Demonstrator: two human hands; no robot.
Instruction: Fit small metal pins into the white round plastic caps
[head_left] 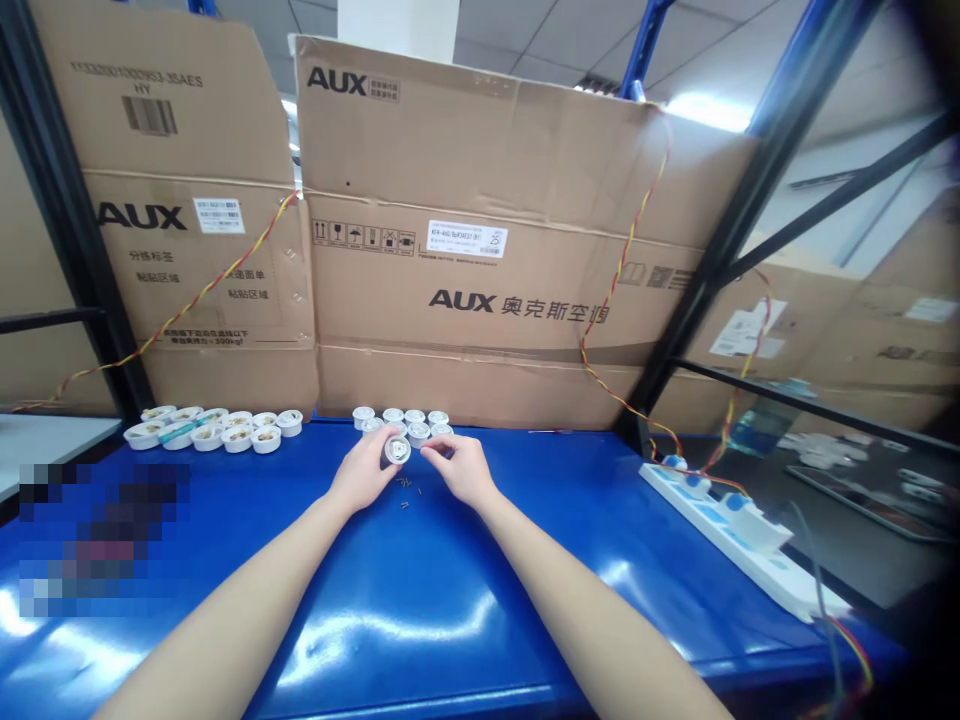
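Note:
My left hand (365, 470) grips a round white part (397, 449), its face turned toward me. Just to the right, my right hand (461, 466) has thumb and fingertips pinched together beside the part; whatever they may hold is too small to make out. Several small metal pieces (405, 484) lie on the blue tabletop (390, 600) below the hands. Behind the hands stand several similar white round parts (415, 416) in rows, partly hidden by my fingers.
At the back left, several white cups (207, 436) hold small brass-coloured pieces. Cardboard sheets (480, 350) stand along the back edge. A white power strip (735, 540) with plugs and twisted wires lies on the right, near a black metal frame (679, 300).

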